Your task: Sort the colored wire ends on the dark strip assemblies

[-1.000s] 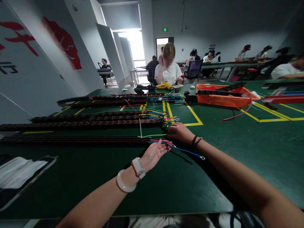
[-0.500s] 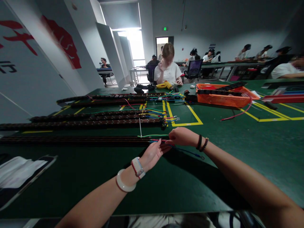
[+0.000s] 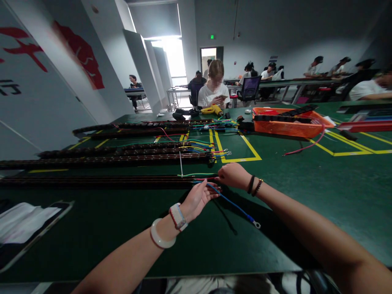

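A long dark harness (image 3: pixel 122 182) lies across the table, with green, red and blue wires coming out of its right end. My left hand (image 3: pixel 200 198) is palm up at that end, its thumb on the blue wire (image 3: pixel 234 203), which lies over the fingers. A ring terminal (image 3: pixel 256 224) tips this wire, hanging toward me on the right. My right hand (image 3: pixel 234 175) is closed around the red wire (image 3: pixel 208 178), its fingertips partly hidden. Beside it runs the green wire (image 3: pixel 196 175). A white cable tie (image 3: pixel 181 165) stands up from the harness.
More harnesses (image 3: pixel 107 159) with coloured wire ends lie beyond. Farther back are a yellow heat gun (image 3: pixel 212 110) and an orange basket (image 3: pixel 281 128). A tray with white paper (image 3: pixel 24 220) sits at left. A co-worker (image 3: pixel 211 92) sits across the table.
The blue wire's terminal end has swung down toward me. My right hand has shifted slightly left. The co-worker across has lowered a hand from the head.
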`<act>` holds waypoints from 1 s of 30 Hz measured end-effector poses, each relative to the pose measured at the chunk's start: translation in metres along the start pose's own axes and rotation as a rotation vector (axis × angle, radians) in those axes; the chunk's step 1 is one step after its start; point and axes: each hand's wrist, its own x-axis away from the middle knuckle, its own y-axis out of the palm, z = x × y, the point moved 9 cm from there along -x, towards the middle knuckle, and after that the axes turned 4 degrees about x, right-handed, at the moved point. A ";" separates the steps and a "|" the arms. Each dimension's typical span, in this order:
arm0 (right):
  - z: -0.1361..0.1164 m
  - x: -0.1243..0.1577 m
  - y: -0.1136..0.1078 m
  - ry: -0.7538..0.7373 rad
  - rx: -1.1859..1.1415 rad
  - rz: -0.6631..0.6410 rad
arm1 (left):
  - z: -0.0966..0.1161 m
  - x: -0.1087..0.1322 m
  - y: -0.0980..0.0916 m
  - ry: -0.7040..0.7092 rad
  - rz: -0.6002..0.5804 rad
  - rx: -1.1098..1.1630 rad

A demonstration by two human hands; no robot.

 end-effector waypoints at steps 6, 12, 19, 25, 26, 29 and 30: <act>0.002 -0.006 0.011 0.048 -0.017 -0.017 | -0.001 0.003 0.000 -0.041 0.027 -0.032; 0.004 -0.008 0.019 0.073 -0.028 -0.049 | -0.001 0.003 0.000 -0.048 0.034 -0.034; 0.008 -0.002 0.020 0.067 -0.070 -0.084 | -0.003 0.000 -0.003 -0.049 0.028 -0.004; 0.003 0.006 -0.001 0.062 -0.037 -0.056 | -0.003 -0.003 -0.003 -0.032 -0.002 0.019; 0.002 0.008 -0.006 0.067 -0.027 -0.051 | -0.003 -0.003 -0.003 -0.028 0.001 0.026; -0.005 0.016 -0.015 0.048 -0.024 -0.070 | -0.003 -0.002 -0.004 -0.022 0.022 0.031; -0.009 0.019 -0.015 0.024 -0.036 -0.097 | -0.002 -0.002 -0.004 -0.020 0.031 0.026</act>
